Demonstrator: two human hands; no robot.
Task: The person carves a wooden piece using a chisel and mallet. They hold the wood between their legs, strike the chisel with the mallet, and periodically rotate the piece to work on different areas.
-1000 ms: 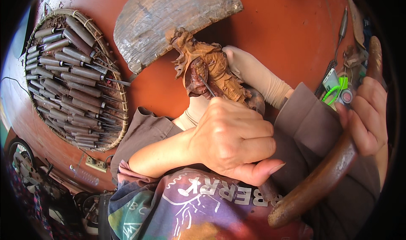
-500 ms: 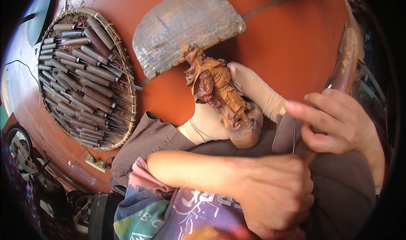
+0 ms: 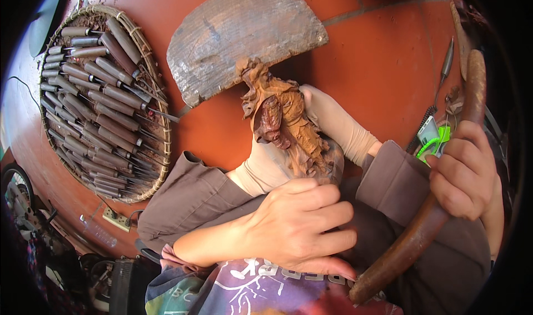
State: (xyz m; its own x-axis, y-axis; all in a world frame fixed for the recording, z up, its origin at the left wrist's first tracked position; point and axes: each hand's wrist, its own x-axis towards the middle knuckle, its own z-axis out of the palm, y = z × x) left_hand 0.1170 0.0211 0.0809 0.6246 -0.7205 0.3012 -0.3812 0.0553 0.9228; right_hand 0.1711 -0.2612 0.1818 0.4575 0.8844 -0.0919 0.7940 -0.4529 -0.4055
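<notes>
My right hand (image 3: 463, 170) is wrapped round a long, curved brown wooden stick (image 3: 400, 248), which slants from the upper right down towards my lap. My left hand (image 3: 305, 226) hovers by the base of a carved wooden figure (image 3: 288, 107), fingers loosely bent and apart, thumb stretched towards the stick's lower end. No object shows in it, though its palm is hidden. The figure, orange-brown with a darker red patch, leans between my two beige-covered feet (image 3: 338, 121). Its upper end rests near a thick grey wooden block (image 3: 244, 37).
On the left, a round woven basket (image 3: 158, 184) holds several wooden-handled carving tools. A power strip (image 3: 116, 219) lies below it on the red tiled floor (image 3: 383, 59). A bright green item (image 3: 436, 140) and a pen-like tool with a coiled cord (image 3: 447, 59) lie at right.
My right hand, loosely bent before, now grips the curved stick, which has swung across my lap. My left hand has moved up and left and loosened from a fist.
</notes>
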